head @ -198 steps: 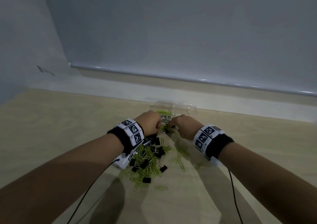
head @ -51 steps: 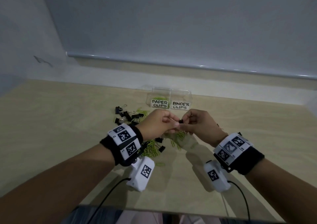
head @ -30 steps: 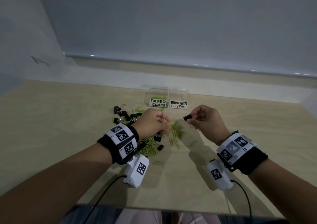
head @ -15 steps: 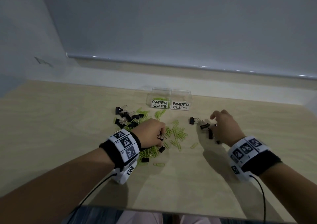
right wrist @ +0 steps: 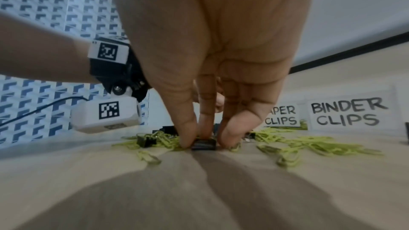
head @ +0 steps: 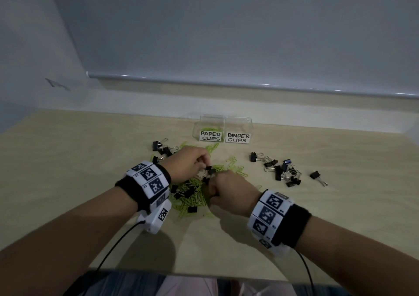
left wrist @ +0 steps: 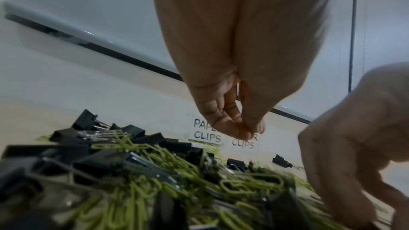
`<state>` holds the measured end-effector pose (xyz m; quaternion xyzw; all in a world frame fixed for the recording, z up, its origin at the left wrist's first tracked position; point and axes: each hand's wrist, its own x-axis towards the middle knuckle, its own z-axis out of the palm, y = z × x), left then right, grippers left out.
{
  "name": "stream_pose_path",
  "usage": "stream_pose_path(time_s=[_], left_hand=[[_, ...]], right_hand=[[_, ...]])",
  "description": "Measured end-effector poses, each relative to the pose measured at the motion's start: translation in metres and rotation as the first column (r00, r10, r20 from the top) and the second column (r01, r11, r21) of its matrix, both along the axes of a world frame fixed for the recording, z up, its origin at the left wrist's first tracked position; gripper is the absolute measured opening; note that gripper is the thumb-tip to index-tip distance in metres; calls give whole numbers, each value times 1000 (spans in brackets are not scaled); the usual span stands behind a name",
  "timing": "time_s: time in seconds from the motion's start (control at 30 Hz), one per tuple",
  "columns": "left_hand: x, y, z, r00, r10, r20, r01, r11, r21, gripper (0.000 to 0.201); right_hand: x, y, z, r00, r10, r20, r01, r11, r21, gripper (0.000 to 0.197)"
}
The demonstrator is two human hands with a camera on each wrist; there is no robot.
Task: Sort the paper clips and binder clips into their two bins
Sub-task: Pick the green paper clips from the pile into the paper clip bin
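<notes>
A mixed pile (head: 192, 196) of green paper clips and black binder clips lies on the table in front of two clear bins, one labelled PAPER CLIPS (head: 209, 128) and one labelled BINDER CLIPS (head: 239, 125). My right hand (right wrist: 202, 139) is down at the pile's near edge, thumb and fingers pinching a black binder clip (right wrist: 203, 144) that lies on the table. My left hand (head: 205, 167) hovers just above the pile. In the head view its fingertips meet on a small black binder clip (head: 210, 171). The left wrist view shows those fingertips (left wrist: 240, 133) pressed together and hides anything between them.
A separate group of black binder clips (head: 281, 171) lies to the right of the pile, with one stray clip (head: 317, 176) further right. More binder clips (head: 161, 148) sit at the pile's far left. Green paper clips show inside the paper clips bin. A wall runs behind the bins.
My right hand has come back left from the group of binder clips and now pinches a clip at the pile. My left hand has lifted slightly off the pile.
</notes>
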<state>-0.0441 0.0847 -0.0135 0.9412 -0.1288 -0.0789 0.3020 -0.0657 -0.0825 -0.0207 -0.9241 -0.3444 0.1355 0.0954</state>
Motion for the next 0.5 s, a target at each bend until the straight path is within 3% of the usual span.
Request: stream_pose_path(time_s=[0.1,0.17,0.23,0.37,0.5], left_hand=[[2,4,0,1000,6,-3,-6,1000,-20,10],[1,-1,-2,998,-25,-53,25,1000,14,10],[-2,-10,-5,995,-54,-88,63,993,100,17],[-6,-29,-13,998,-69,10,63,946,318,28],[-2,-32,-16,1000,4,16,-8,967,255,13]], right_hand=[[2,-4,0,999,0,-45,1,1000,9,5],[5,-13,2,997,-31,-72,33,999,33,18],[10,-26,6,994,-83,-76,87,995,54,26],[31,-65,17,954,-297,-44,298,954,18,16],[53,-93,17,909,-412,59,415,908,-63,13]])
